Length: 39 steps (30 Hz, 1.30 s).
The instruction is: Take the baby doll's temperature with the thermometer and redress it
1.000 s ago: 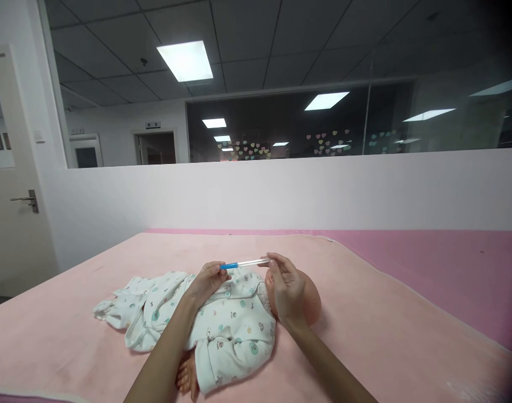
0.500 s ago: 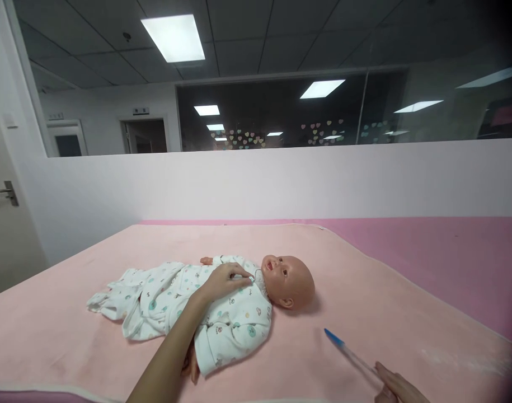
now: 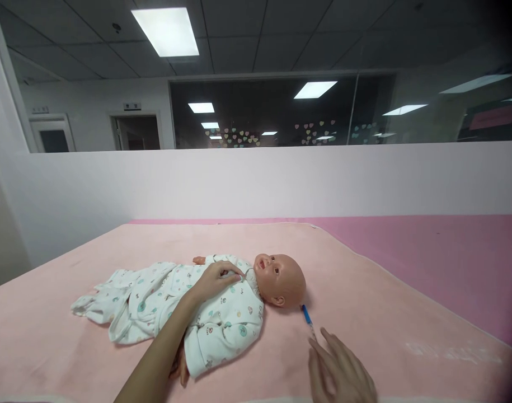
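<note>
Right hand sits low on the pink blanket, fingers spread and relaxed, gripping nothing. The thermometer, a clear stick with a blue end, lies flat on the blanket just beyond the right fingertips; can't tell if the index tip touches its near end. Its long axis runs away from the fingers, up and slightly left, blue end farthest, almost at the head of the baby doll. Left hand rests flat on the doll's chest over the printed romper, fingers loosely curved, holding nothing. Right hand is clearly the nearer one to the thermometer; left is well apart, across the doll.
</note>
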{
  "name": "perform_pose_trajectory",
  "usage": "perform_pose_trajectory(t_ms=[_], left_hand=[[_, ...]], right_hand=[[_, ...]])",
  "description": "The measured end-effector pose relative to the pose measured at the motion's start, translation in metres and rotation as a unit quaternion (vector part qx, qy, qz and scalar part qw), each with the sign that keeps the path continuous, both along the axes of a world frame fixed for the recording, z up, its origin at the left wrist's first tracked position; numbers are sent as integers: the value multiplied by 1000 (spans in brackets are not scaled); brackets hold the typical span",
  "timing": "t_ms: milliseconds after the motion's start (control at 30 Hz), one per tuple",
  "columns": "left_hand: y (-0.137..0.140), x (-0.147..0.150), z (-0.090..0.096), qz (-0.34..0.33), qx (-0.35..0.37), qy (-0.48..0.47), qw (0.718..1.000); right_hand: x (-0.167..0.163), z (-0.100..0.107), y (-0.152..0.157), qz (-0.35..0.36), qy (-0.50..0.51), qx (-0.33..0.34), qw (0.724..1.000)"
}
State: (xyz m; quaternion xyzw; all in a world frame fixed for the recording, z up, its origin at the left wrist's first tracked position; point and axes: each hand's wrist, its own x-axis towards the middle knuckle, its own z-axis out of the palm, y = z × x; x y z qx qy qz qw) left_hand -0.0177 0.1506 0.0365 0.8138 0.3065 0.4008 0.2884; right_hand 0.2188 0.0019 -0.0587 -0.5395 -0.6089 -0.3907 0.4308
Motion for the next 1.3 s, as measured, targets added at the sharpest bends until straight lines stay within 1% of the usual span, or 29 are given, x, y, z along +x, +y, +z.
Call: perform_pose_trajectory(t_ms=[33, 67, 100, 133, 167, 200, 233, 267, 333, 400, 467, 533, 600, 667, 700, 767, 833, 933, 1067, 1200, 1300], left_hand=[[0, 0, 0, 8, -13, -6, 1000], [0, 0, 0, 13, -30, -11, 999], [1, -1, 1, 15, -48, -17, 999], [1, -1, 1, 13, -65, -22, 998], [2, -2, 1, 8, -78, -27, 997], [2, -3, 1, 3, -87, -32, 996], [3, -3, 1, 0, -95, -36, 995], [4, -4, 1, -2, -102, -42, 994], [6, -5, 0, -7, -123, -66, 990], [9, -6, -1, -13, -144, -93, 985], [12, -7, -3, -13, -156, -114, 981], [13, -7, -4, -7, -159, -126, 979], [13, -7, -4, -2, -158, -132, 979], [11, -6, -4, -4, -151, -122, 981], [10, -5, -3, -10, -144, -110, 983], [6, -4, -2, -30, -129, -83, 988], [3, -3, -1, -48, -122, -65, 989], [2, -3, 0, -46, -127, -57, 989], [3, -5, 1, -41, -155, -56, 985], [4, -7, 1, -39, -193, -93, 976], [3, -8, 3, -39, -191, -89, 977]], right_hand=[[-13, 13, 6, 20, 32, 8, 999], [-27, 28, 14, 50, 44, -5, 998], [-43, 43, 23, 82, 48, -37, 995], [-58, 57, 34, 108, 41, -78, 990], [-72, 69, 45, 109, 48, -158, 980], [-84, 78, 57, 97, 35, -218, 971], [-94, 83, 69, 84, 15, -264, 961], [-101, 85, 80, 72, 0, -289, 955], [-109, 82, 97, 48, -4, -310, 949], [-110, 74, 105, 69, 29, -295, 953], [-108, 67, 107, 137, 89, -255, 953], [-106, 63, 106, 227, 141, -200, 943], [-104, 61, 104, 305, 166, -145, 927], [-104, 60, 105, 356, 177, -99, 912], [-105, 60, 105, 371, 183, -88, 906], [-105, 60, 107, 387, 206, -94, 894], [-105, 60, 108, 390, 234, -120, 882], [-105, 61, 109, 383, 270, -146, 871], [-106, 60, 109, 374, 301, -157, 863], [-106, 59, 110, 358, 325, -160, 861], [-106, 58, 111, 352, 334, -165, 859]])
